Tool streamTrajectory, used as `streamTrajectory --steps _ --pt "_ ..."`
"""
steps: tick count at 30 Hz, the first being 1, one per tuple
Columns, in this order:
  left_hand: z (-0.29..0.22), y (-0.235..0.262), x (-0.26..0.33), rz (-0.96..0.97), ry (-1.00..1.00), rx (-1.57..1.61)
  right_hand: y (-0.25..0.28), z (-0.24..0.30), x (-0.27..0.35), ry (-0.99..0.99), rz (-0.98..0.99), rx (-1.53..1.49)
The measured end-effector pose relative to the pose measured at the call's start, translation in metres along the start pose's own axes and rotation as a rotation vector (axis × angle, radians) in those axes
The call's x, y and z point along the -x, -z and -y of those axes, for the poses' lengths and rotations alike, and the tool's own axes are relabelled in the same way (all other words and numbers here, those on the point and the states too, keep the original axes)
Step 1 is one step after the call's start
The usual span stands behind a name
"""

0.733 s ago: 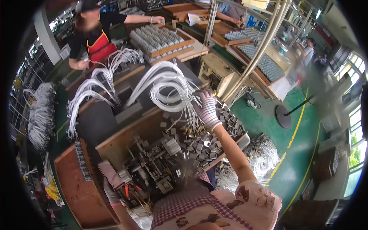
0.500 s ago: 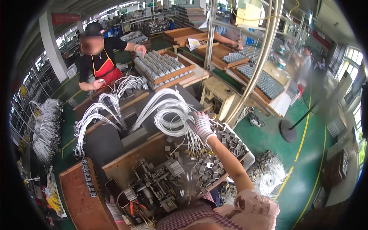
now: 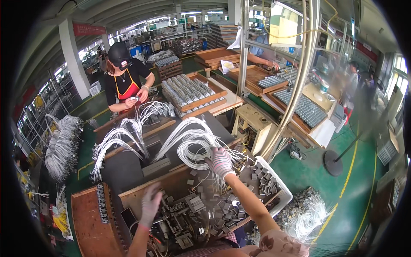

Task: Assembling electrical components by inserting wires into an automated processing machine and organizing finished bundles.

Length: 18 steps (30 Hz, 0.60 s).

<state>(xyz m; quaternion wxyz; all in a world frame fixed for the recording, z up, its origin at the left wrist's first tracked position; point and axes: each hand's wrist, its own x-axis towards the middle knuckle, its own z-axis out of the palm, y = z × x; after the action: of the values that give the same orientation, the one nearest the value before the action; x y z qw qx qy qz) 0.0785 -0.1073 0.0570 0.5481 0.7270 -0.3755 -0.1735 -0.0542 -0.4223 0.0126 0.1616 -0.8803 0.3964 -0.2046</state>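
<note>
At the centre of the frame, a coil of white cables [image 3: 198,145] is lying across the dark bench top [image 3: 117,169], its loose ends trailing over the wooden tray [image 3: 139,198] below. The tray's far wall is slanting from centre left up toward the coil, and a white bin rim [image 3: 286,199] is curving along its right side, with green floor [image 3: 312,180] stretching beyond. Metal poles [image 3: 297,85] are rising at upper right, bounding the reach there. Between the two hands, a gap is opening over the metal fixture [image 3: 182,214] and the small grey blocks [image 3: 227,214]. The right hand [image 3: 221,163], gloved, is resting on the cables, its fingers lying side by side and its thumb standing apart; whether they are closing around strands, I cannot tell. The left hand [image 3: 150,203], blurred, is hovering over the tray's left part, fingers loosely bent, thumb apart, nothing visibly filling the space between.
</note>
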Motion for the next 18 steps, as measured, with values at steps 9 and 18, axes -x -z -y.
streamTrajectory --steps 9,18 --pt "0.037 -0.144 -0.139 0.359 0.285 0.448 -0.003 -0.002 0.008 0.032 -0.032 -0.146" --pt "-0.01 -0.125 -0.091 0.158 0.285 0.83 0.016 0.076 0.095 0.339 -0.05 -0.229"
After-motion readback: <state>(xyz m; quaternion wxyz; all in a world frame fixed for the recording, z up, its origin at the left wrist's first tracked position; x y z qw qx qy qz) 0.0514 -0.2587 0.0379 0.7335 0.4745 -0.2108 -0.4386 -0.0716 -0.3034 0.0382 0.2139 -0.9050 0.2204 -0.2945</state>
